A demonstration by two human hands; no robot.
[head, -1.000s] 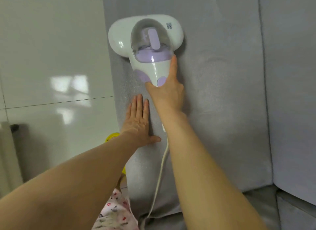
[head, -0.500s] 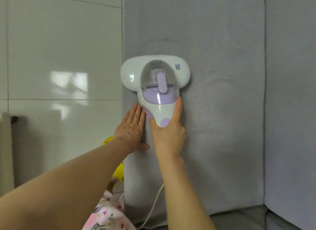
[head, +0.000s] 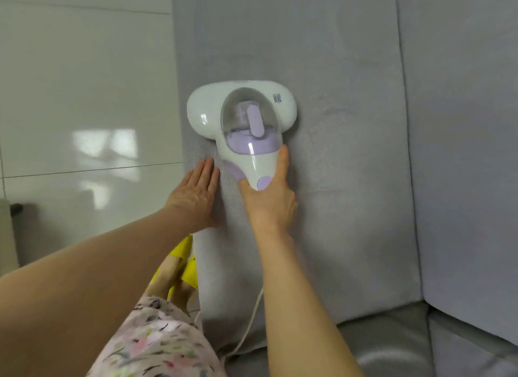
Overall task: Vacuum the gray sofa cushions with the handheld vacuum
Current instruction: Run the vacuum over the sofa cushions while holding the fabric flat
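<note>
Gray sofa cushion [head: 350,180] beside glossy white tiles [head: 84,82] | handheld vacuum [head: 244,116] flat against its left part: white body, clear dome, lilac insert | long axis runs up the cushion, wide head uppermost | my right grip [head: 269,202] wraps the handle | left grip [head: 196,197] flat, fingers straight, on fabric just beside

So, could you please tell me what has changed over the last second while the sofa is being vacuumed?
The right hand pulled the white and lilac handheld vacuum down the gray fabric sofa cushion toward the person, until its handle lay beside the left hand. Unchanged: the right hand grips the handle, the left hand rests flat on the cushion.
</note>
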